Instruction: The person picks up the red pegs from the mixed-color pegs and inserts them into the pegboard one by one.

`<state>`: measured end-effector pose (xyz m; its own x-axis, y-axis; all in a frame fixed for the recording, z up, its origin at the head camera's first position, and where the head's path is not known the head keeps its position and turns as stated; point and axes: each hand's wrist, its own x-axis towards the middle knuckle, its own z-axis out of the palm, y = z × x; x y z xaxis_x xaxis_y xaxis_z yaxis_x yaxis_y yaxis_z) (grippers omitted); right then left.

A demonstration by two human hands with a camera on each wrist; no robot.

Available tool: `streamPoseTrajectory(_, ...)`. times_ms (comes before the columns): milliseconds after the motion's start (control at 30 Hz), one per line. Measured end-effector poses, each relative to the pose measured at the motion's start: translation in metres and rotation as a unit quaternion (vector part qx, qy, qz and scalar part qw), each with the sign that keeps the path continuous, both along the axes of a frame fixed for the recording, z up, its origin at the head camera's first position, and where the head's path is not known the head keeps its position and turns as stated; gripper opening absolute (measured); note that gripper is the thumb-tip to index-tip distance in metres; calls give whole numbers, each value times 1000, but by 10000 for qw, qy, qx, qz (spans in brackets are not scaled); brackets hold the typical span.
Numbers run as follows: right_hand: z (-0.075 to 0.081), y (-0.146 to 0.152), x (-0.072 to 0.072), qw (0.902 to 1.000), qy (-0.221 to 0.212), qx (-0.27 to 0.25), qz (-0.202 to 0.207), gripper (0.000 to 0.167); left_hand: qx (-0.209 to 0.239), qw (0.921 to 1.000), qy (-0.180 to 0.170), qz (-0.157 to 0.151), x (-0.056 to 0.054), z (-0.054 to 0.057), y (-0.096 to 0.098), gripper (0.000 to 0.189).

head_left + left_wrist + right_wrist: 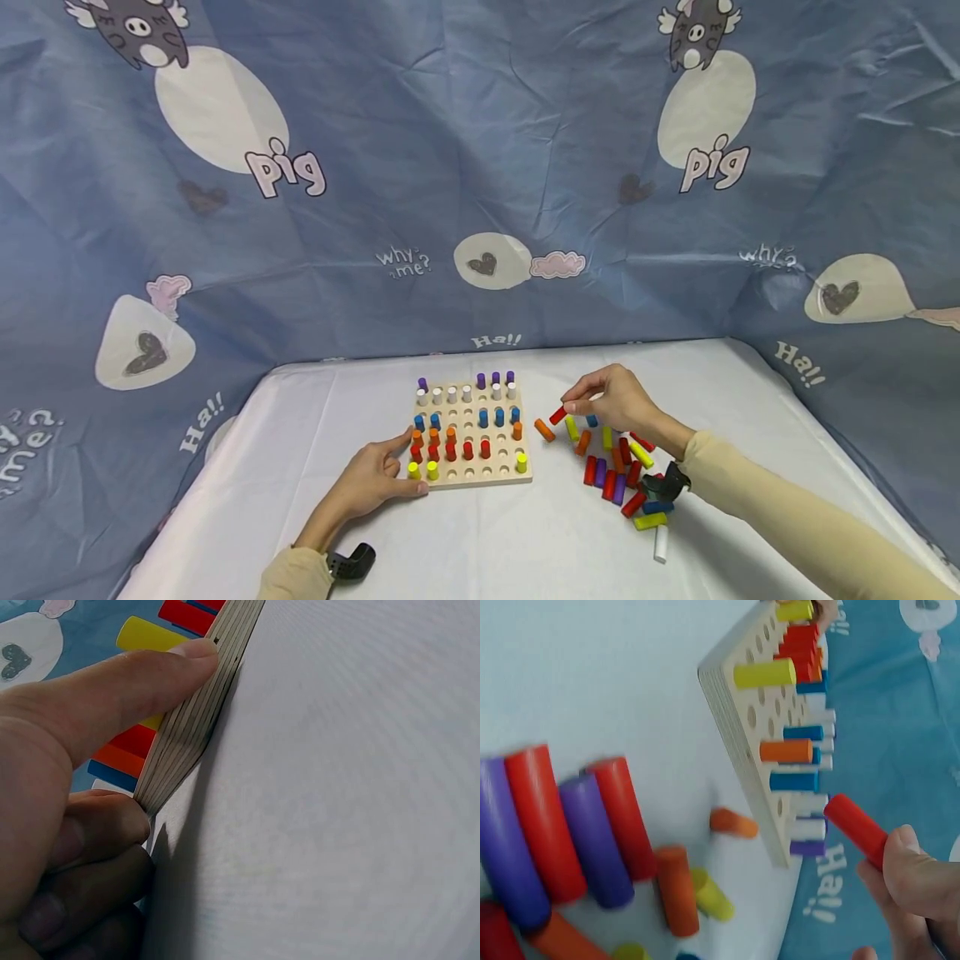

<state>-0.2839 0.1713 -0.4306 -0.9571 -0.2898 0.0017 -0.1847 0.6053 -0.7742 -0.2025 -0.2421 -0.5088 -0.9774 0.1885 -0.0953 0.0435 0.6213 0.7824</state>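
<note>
A wooden pegboard (468, 477) lies on the table with rows of purple, white, blue, orange, red and yellow pegs standing in some of its holes. My left hand (371, 479) grips the board's near left corner, thumb along the front edge and fingers at the left side. In the left wrist view the thumb (150, 679) lies against the layered edge. To the right of the board, my right hand (617, 402) pinches a red peg (857, 829) between thumb and fingertips, its free end sticking out toward the board. The peg is held above the tabletop, tilted.
Loose pegs lie scattered right of the board, among them an orange peg (544, 430) close to it, a purple peg (596, 840) and a white peg (661, 543) nearest the front. A patterned blue cloth (480, 167) hangs behind the white-covered table (337, 400).
</note>
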Motion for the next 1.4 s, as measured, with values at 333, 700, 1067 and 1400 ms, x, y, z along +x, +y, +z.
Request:
streamPoseTrajectory(333, -7, -22, 14, 9984, 436, -166, 305, 9, 34, 10000, 5, -10, 0, -1, 0, 107)
streamPoseTrajectory(700, -14, -50, 23, 9927, 979, -150, 688, 18, 60, 10000, 16, 61, 0, 1, 0, 107)
streamPoseTrajectory(1067, -30, -71, 24, 9906, 1056, -159, 850, 17, 102, 9999, 84, -19, 1, 1, 0, 106)
streamPoseTrajectory(1400, -35, -76, 24, 9779, 1781, 293, 1057, 13, 174, 9998, 85, -59, 2, 2, -1, 106)
